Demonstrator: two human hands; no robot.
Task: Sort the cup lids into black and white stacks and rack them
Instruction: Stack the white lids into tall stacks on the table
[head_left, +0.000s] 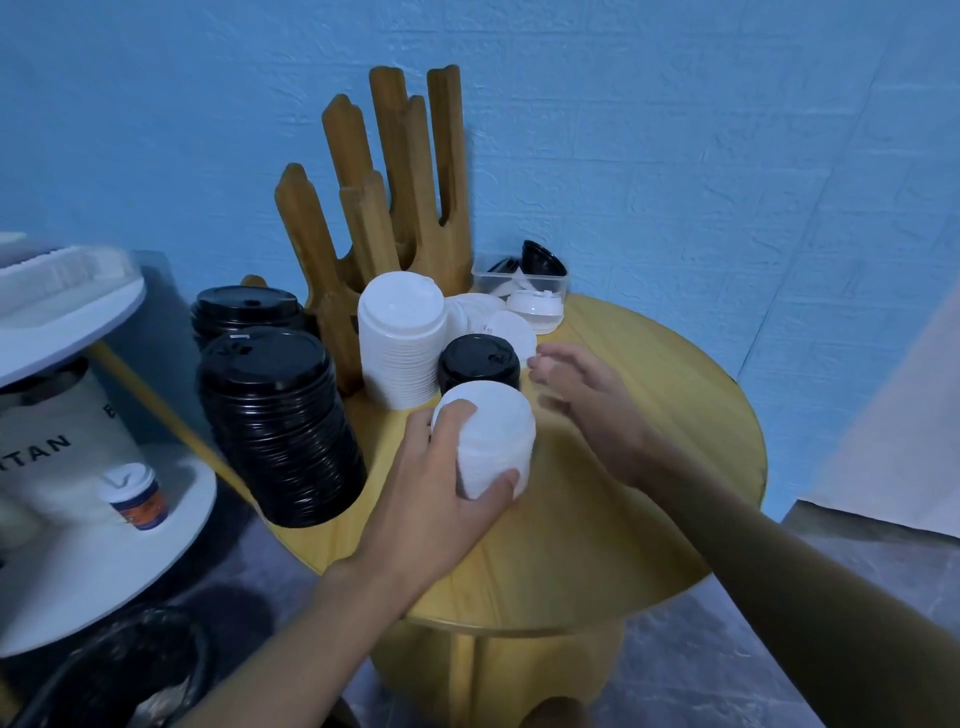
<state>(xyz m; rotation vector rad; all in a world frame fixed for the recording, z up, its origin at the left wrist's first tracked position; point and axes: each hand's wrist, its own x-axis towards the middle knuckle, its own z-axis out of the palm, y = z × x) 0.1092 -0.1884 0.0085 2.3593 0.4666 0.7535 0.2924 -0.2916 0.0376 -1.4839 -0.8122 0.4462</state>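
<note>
Left of the wooden rack (395, 182), a tall black stack (280, 426) and a lower black stack (244, 312) stand upright on the round table (623, 493), tops up. Just in front of the rack stand a white stack (402, 338) and a short black stack (479, 364). Further in front, the left hand (431, 493) clamps fingers and thumb round a small white stack (493, 441), its long axis nearly upright, top up. Right of it, the blurred right hand (582, 395) hovers, fingers loosely apart.
</note>
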